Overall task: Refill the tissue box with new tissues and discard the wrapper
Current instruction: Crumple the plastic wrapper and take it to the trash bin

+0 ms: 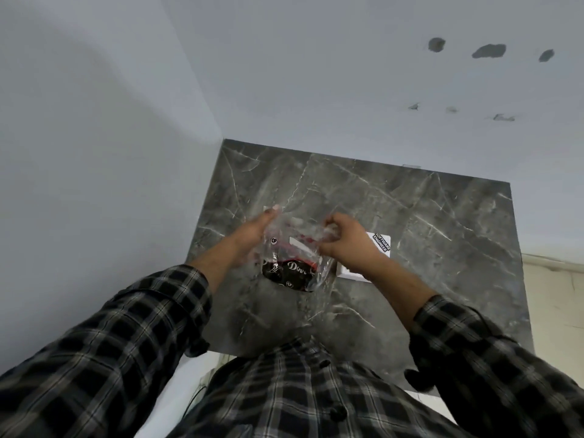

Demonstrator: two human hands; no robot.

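Both hands hold the clear wrapper above the marble table, left hand flat against its side, right hand fisted on its bunched top; film looks light, limp, slippery, so best gripped at gathered folds.

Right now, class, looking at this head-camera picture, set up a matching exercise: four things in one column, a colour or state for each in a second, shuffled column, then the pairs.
Column 1
1. wrapper
2. right hand
3. table
4. sleeve

Column 2
A. grey, marble-patterned
B. dark checked cloth
C. clear plastic with a black and red print, held above the table
D. closed, bunching plastic

Pairs: 1-C, 2-D, 3-A, 4-B
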